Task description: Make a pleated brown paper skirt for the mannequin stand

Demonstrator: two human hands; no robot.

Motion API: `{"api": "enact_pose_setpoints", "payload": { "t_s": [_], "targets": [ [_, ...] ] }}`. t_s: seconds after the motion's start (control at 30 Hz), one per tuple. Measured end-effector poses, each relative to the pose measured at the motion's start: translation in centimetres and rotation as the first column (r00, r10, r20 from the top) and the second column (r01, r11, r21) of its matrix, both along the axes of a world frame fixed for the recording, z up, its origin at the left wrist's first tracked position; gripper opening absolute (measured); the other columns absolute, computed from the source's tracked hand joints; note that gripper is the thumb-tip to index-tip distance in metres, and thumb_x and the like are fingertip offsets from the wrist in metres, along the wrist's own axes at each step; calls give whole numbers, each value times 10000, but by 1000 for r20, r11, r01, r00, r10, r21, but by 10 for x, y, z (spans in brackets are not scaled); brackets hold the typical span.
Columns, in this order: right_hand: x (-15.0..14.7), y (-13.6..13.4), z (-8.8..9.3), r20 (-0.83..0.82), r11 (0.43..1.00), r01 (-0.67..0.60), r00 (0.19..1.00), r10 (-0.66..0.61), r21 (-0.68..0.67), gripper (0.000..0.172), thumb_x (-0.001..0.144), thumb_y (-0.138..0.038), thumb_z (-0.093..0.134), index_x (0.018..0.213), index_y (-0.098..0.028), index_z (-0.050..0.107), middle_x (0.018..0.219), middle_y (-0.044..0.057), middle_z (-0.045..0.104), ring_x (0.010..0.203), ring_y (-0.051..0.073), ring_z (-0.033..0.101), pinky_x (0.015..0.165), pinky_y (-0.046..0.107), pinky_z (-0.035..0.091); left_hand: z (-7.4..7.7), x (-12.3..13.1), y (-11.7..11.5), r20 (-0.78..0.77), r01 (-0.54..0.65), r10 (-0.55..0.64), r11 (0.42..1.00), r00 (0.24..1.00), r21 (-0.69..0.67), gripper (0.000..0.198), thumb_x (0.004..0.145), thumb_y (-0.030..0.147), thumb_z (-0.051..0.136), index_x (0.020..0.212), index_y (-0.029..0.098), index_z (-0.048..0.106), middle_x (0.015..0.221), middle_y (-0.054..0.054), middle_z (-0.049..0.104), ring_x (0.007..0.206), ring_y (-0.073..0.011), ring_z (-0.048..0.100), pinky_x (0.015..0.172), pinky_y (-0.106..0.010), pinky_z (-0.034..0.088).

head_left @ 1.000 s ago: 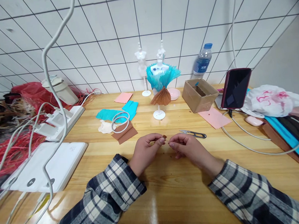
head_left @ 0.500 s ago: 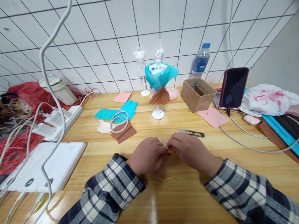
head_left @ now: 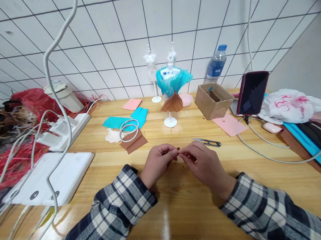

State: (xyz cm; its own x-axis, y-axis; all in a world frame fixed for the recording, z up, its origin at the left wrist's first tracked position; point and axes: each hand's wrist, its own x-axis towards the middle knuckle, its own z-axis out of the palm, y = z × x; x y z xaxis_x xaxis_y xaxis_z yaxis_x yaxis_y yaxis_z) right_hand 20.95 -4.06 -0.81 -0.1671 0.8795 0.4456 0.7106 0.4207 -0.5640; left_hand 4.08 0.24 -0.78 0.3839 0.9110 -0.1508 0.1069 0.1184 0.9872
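My left hand (head_left: 161, 162) and my right hand (head_left: 205, 164) meet over the wooden table, fingertips pinched together. Between them shows a tiny brown scrap (head_left: 178, 149), perhaps paper; most of it is hidden by the fingers. Small brown specks lie on the wood beneath. Just beyond my right hand lie thread snips (head_left: 209, 142). A folded brown paper piece (head_left: 134, 141) rests past my left hand, with two silver rings (head_left: 129, 130) on and beside it. Farther back stands a small white dress form (head_left: 170, 121) wearing blue fringed paper and a brown pleated paper fan (head_left: 172, 103).
Blue paper (head_left: 116, 122) and pink paper (head_left: 229, 124) lie on the table. A cardboard box (head_left: 213, 101), a propped phone (head_left: 252, 92) and a water bottle (head_left: 217, 64) stand at the back right. Left are a power strip (head_left: 68, 131), a white power bank (head_left: 50, 177) and a hanging cable.
Both hands have turned so that the thumbs and pinched fingertips show, lifting slightly. The small brown scrap between them is now more visible. The other things stay put.
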Motion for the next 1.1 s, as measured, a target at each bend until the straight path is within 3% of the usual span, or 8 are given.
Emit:
{"api": "enact_pose_setpoints", "payload": {
  "t_s": [0.13, 0.3, 0.43, 0.57, 0.67, 0.77, 0.93, 1.1],
  "targets": [
    [4, 9, -2, -270, 973, -4, 961, -60, -230, 118, 858, -297, 620, 809, -218, 692, 738, 13, 606, 683, 145, 565, 619, 271, 459, -1, -1, 0, 136, 8, 4, 996, 991, -90, 273, 759, 396, 692, 771, 127, 646, 640, 7, 597, 477, -60, 380, 456, -203, 253],
    [10, 20, -8, -634, 803, -309, 766, -107, -510, 279, 778, -458, 668, 794, -182, 640, 708, -6, 601, 547, 113, 558, 527, 263, 477, 3, -6, 3, 78, 150, -148, 989, 986, -20, 299, 791, 419, 683, 769, 122, 670, 665, -5, 607, 510, -62, 423, 479, -200, 300],
    [15, 22, -7, -674, 811, -383, 739, -18, -442, 294, 751, -457, 706, 750, -170, 639, 731, -4, 583, 590, 108, 565, 545, 249, 475, 4, -11, 6, 154, 346, -319, 913, 935, -214, 327, 784, 440, 690, 765, 113, 677, 648, -20, 624, 457, -59, 443, 442, -202, 301],
    [17, 19, -7, -607, 867, -381, 785, 119, -322, 253, 749, -418, 735, 731, -176, 664, 738, 13, 598, 684, 137, 578, 583, 254, 457, 6, -12, 4, 372, 453, -310, 796, 875, -402, 312, 740, 414, 730, 725, 106, 684, 634, -57, 645, 509, -105, 550, 530, -236, 407],
    [16, 18, -10, -635, 844, -417, 763, 122, -339, 282, 744, -436, 743, 868, -189, 685, 771, 21, 625, 702, 147, 595, 603, 267, 470, 8, -13, 3, 434, 474, -288, 776, 854, -416, 301, 764, 395, 710, 697, 102, 685, 644, -78, 654, 633, -150, 616, 681, -282, 459],
    [14, 17, -11, -628, 833, -429, 767, 132, -349, 288, 772, -433, 718, 934, -196, 692, 814, 36, 650, 730, 156, 616, 630, 280, 487, 8, -14, 4, 399, 462, -299, 781, 867, -420, 280, 774, 376, 705, 713, 103, 687, 673, -76, 660, 617, -143, 599, 651, -275, 446],
    [14, 16, -6, -539, 885, -368, 825, 170, -285, 191, 803, -382, 697, 818, -192, 702, 763, 31, 653, 711, 149, 607, 607, 260, 479, 7, -17, 6, 396, 493, -329, 750, 857, -442, 303, 771, 398, 700, 686, 110, 665, 627, -60, 629, 619, -160, 611, 687, -297, 465],
    [13, 11, -5, -492, 932, -338, 839, 233, -134, 202, 844, -359, 664, 997, -231, 695, 882, 39, 664, 742, 138, 619, 625, 256, 503, 11, -14, 2, 497, 571, -338, 686, 799, -451, 326, 786, 410, 681, 624, 135, 615, 485, -7, 530, 571, -168, 599, 888, -411, 462]
  ]
}}
